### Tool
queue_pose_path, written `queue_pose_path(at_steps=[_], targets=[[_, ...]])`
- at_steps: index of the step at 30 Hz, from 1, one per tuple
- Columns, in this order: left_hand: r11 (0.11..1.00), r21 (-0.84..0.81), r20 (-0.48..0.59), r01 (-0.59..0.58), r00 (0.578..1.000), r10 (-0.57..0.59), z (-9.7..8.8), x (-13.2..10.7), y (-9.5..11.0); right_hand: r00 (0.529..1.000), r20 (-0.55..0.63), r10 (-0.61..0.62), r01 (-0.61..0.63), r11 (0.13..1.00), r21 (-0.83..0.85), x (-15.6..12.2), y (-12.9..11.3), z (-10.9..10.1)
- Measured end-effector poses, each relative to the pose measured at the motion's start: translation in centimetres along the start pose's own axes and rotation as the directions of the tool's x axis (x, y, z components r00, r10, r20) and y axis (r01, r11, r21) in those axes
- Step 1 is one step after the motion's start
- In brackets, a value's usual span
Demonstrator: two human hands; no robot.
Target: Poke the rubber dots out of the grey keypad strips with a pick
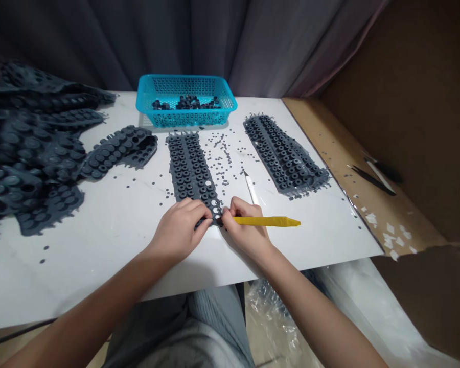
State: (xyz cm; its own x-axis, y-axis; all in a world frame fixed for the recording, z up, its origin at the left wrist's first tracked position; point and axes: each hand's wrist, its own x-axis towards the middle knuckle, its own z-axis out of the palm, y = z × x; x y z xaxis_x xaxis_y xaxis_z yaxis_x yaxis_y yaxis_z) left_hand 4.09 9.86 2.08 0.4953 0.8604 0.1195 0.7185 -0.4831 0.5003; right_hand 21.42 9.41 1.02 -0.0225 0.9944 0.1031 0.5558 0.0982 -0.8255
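Grey studded sheet (186, 166) lies near the frame's centre on the worktop (111, 225); the left hand (182, 225) curls over its near end, any pinch unclear, while the right hand (247, 222) grips a yellow tool (270, 221). Bracing the sheet flat should keep strokes controlled.

I believe this is a small workshop, perhaps arranged inside a home; of the second part I cannot be sure. From my distant seat I see a white worktable (111, 230) with a heap of dark moulded sheets (42, 148), many of the same kind, and a blue basket (187, 119) of small dark parts. Little discs (224, 153) lie scattered like cutting waste. A grey curtain (168, 36) and brown cardboard (406, 128) enclose the corner.
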Motion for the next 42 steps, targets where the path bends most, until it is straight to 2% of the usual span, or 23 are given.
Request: queue_pose_path(at_steps=[8, 30, 38, 42], targets=[[1.000, 0.020, -0.001, -0.011, 1.000, 0.011, 0.06, 0.08, 0.03, 1.000, -0.016, -0.022, 0.022, 1.000, -0.004, -0.12, 0.16, 0.09], [0.997, -0.072, -0.069, 0.017, 0.997, -0.022, 0.33, -0.28, -0.28, 0.999, -0.020, -0.039, 0.038, 0.999, -0.030, -0.09, 0.02, 0.17], [0.993, 0.074, -0.048, -0.089, 0.995, 0.093, 0.43, -0.22, -0.20, 1.000, -0.012, -0.023, 0.023, 0.999, 0.024, -0.14, -0.14, 0.09], [0.987, 0.122, -0.037, -0.101, 0.994, 0.107, 0.46, -0.20, -0.13, 1.000, 0.001, 0.003, -0.003, 0.999, 0.037, -0.23, -0.12, -0.03]])
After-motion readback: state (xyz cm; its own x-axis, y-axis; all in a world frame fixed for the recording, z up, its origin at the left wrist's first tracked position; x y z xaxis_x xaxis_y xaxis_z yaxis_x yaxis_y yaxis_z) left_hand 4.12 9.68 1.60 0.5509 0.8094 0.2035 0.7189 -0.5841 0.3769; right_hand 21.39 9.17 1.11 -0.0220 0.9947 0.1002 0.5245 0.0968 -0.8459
